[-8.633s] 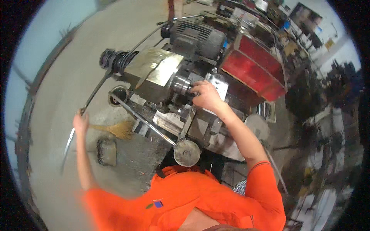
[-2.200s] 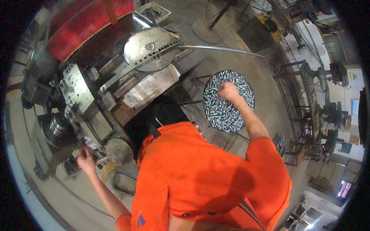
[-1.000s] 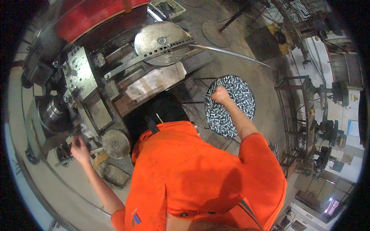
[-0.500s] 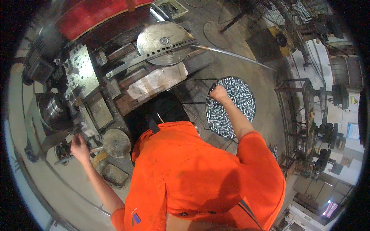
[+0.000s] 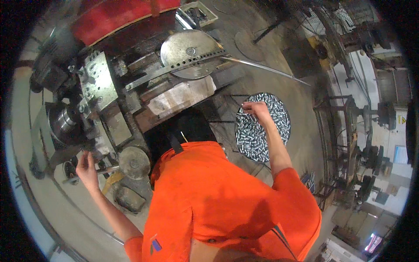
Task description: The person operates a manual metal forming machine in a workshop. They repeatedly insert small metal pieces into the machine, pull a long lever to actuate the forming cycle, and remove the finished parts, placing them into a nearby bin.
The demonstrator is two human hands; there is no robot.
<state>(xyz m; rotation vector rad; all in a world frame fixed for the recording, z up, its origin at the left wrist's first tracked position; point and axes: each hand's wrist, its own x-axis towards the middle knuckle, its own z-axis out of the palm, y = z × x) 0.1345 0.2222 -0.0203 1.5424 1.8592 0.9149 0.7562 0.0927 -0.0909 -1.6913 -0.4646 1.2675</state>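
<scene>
Over the round tray (image 5: 255,150) heaped with short shiny metal sleeves, my right hand (image 5: 259,112) reaches out, palm down. Its fingers stretch to the left, with a gap showing between them; no held piece can be made out. At the left, my left hand (image 5: 88,173) is raised beside the lathe-like machine, just below its round metal chuck (image 5: 66,118). The fingers there point up and are drawn together, and whatever lies between them is too small and blurred to name. Next to that hand is a metal bar handle (image 5: 107,170) with a round disc (image 5: 134,162).
A large steel disc (image 5: 185,46) with a perforated bar (image 5: 174,68) across it sits ahead of me. A long rod (image 5: 266,68) sticks out to its right. Dark metal racks (image 5: 334,102) stand at the right. A parts bin (image 5: 205,13) lies at the far end.
My right hand has gone from a closed fist over the tray to stretched fingers, shifting slightly right and nearer. My left hand has moved a little left, away from the machine. The view has shifted slightly.
</scene>
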